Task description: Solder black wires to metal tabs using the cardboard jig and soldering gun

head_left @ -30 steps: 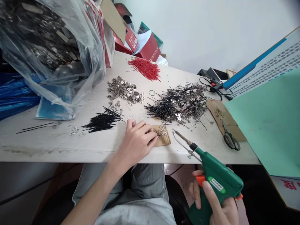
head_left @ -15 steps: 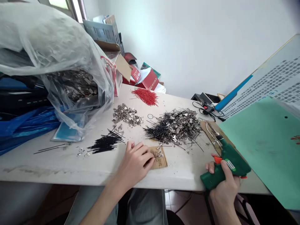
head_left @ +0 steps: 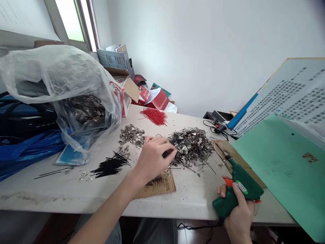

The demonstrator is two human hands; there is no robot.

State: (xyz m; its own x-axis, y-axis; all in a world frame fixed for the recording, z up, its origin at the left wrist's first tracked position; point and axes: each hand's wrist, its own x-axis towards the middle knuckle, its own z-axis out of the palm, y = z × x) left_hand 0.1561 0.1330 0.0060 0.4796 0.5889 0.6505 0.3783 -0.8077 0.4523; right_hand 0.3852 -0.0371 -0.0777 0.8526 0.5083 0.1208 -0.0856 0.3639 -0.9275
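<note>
In the head view, the right hand (head_left: 240, 211) grips the gun (head_left: 245, 184), likely keeping its trigger (head_left: 229, 182) in reach. The left hand (head_left: 158, 156) curls over the card (head_left: 166, 186), which probably shields the table (head_left: 71, 193); whether it pinches anything cannot be told.

Right hand (head_left: 239, 211) grips a green soldering gun (head_left: 246, 183) (orange trigger (head_left: 229, 182)).

Left grip (head_left: 156, 156), right grip (head_left: 240, 213) bare; left forearm (head_left: 114, 206) bare; grey-blue trousers (head_left: 157, 234) over both legs.
</note>
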